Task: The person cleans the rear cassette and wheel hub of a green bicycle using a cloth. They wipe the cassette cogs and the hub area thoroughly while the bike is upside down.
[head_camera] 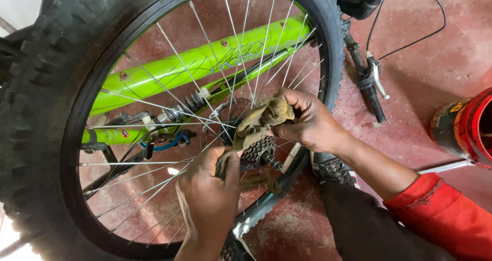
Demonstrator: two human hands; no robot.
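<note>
Our left hand (pixel 207 192) at six o'clock and right hand (pixel 307 120) at three each clench the dirty rag (pixel 259 122) across the wheel's sprocket cluster (pixel 256 153); spokes (pixel 154 107) fan outward.

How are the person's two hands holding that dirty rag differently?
The right hand pinches the rag at its upper end, above the gear cluster; the left hand grips its lower end, below and left. The right hand's arm wears a red sleeve; the left wrist is bare. Both hold the same rag.
</note>
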